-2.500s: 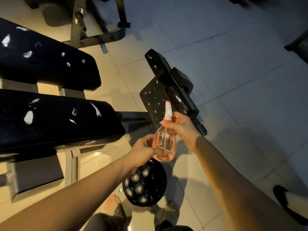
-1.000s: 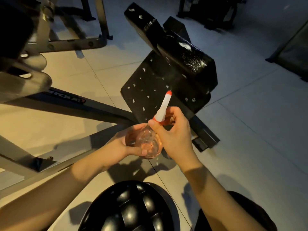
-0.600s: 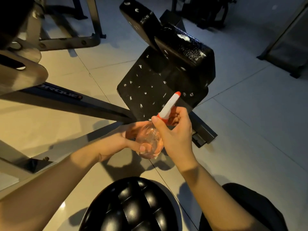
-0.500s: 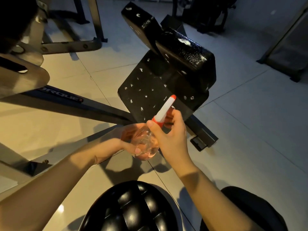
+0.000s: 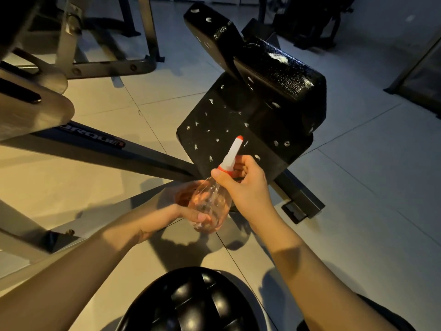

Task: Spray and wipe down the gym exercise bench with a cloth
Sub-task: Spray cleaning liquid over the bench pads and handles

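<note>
I hold a clear pinkish spray bottle [image 5: 210, 206] with a white and red nozzle in front of me. My left hand [image 5: 188, 206] cups its round body from below and behind. My right hand [image 5: 243, 185] grips the neck, fingers around the trigger, nozzle pointing up toward the black bench pads [image 5: 274, 75]. The flat black pad [image 5: 214, 130] just beyond the nozzle is dotted with white specks, and the upper pad shows a wet sheen with a white patch. No cloth is in view.
A dark frame bar [image 5: 95, 144] with lettering runs across the tiled floor at left, with grey metal machine parts [image 5: 31, 108] above it. A black round padded piece [image 5: 191, 304] sits at the bottom centre. More dark equipment [image 5: 310, 17] stands at the back.
The view has closed in on the small black pads and dropped lower. Both hands kept hold of the bottle, and the nozzle tilted slightly between frames.
</note>
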